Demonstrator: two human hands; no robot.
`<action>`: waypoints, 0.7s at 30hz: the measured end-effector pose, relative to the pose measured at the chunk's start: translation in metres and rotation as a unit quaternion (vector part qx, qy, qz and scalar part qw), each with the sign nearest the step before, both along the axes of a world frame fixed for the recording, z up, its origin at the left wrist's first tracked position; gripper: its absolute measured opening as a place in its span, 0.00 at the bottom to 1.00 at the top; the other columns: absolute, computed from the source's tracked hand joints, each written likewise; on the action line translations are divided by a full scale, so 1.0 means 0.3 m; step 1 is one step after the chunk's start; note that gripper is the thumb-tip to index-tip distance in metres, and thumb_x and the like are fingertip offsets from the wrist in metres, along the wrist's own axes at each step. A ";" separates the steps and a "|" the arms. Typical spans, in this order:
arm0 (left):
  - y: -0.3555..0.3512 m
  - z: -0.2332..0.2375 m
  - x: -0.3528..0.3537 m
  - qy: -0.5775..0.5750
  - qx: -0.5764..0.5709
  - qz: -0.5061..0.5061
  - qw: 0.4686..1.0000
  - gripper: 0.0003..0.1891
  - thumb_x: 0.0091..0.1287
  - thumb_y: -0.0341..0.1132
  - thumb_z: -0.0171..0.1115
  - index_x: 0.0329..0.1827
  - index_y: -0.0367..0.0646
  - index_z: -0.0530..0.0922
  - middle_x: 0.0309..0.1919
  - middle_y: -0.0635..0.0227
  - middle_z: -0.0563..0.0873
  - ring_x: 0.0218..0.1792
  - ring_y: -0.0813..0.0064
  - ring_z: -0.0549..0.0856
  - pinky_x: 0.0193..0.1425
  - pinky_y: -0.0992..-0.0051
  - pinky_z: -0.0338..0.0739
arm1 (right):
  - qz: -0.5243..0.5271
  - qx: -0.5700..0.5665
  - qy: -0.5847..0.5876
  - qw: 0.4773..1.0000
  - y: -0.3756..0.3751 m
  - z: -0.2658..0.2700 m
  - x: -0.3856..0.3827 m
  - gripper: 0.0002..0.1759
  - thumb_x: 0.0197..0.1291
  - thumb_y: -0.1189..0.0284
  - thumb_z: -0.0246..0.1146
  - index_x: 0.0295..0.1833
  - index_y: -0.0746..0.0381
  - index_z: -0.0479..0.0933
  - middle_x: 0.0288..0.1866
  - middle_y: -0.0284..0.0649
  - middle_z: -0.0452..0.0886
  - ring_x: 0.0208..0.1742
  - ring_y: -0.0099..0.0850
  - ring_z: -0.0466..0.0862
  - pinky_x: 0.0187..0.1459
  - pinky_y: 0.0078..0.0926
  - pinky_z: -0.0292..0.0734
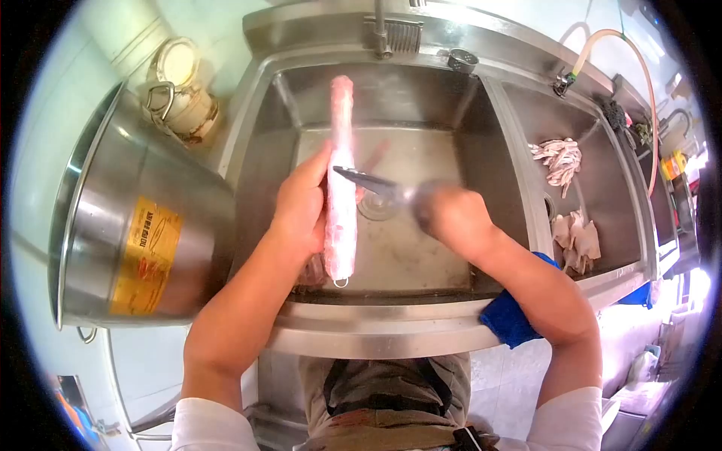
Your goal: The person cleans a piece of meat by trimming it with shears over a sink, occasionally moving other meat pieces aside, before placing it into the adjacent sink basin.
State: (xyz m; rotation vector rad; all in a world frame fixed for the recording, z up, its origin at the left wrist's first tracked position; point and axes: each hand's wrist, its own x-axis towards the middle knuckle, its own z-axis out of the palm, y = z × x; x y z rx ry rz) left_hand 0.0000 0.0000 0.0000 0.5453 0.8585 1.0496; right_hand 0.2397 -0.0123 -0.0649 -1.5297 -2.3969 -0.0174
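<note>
A long pink roll in clear wrapping (pixel 341 225) stands lengthwise over the left sink basin (pixel 421 255), a small ring at its near end. My left hand (pixel 302 199) is wrapped round its middle from the left. Closed round the handles of dark-bladed scissors (pixel 368 183), my right hand (pixel 455 218) is right of the roll and blurred by motion. The blade tips touch or overlap the roll's upper middle; which of the two I cannot tell.
A large steel pot (pixel 188 225) with a yellow label stands left of the sink. In the right basin lie two pale piles (pixel 560 161), (pixel 577 240). A blue cloth (pixel 508 319) hangs over the front edge. A faucet (pixel 382 34) rises at the back.
</note>
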 end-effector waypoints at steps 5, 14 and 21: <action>0.001 0.020 0.005 -0.036 0.045 0.001 0.998 0.19 0.72 0.51 0.53 0.57 0.49 0.78 0.26 0.72 0.78 0.23 0.80 0.78 0.28 0.80 0.75 | -0.026 -0.172 0.156 0.972 -0.006 0.057 0.024 0.09 0.48 0.74 0.64 0.31 0.68 0.72 0.30 0.54 0.80 0.34 0.46 0.83 0.35 0.43 0.78; 0.001 0.028 0.003 0.028 0.037 0.026 0.999 0.17 0.72 0.49 0.55 0.38 0.42 0.76 0.23 0.67 0.80 0.22 0.77 0.79 0.24 0.75 0.74 | 0.068 -0.051 0.074 0.994 -0.056 0.038 -0.043 0.19 0.45 0.70 0.67 0.40 0.69 0.71 0.36 0.52 0.78 0.40 0.49 0.81 0.40 0.42 0.78; -0.006 0.018 0.020 -0.018 0.023 0.051 0.998 0.17 0.71 0.49 0.55 0.35 0.43 0.76 0.22 0.68 0.79 0.21 0.78 0.78 0.22 0.77 0.71 | 0.064 -0.063 0.053 0.995 -0.040 -0.002 -0.063 0.12 0.54 0.70 0.60 0.36 0.70 0.74 0.31 0.54 0.80 0.32 0.51 0.82 0.37 0.44 0.79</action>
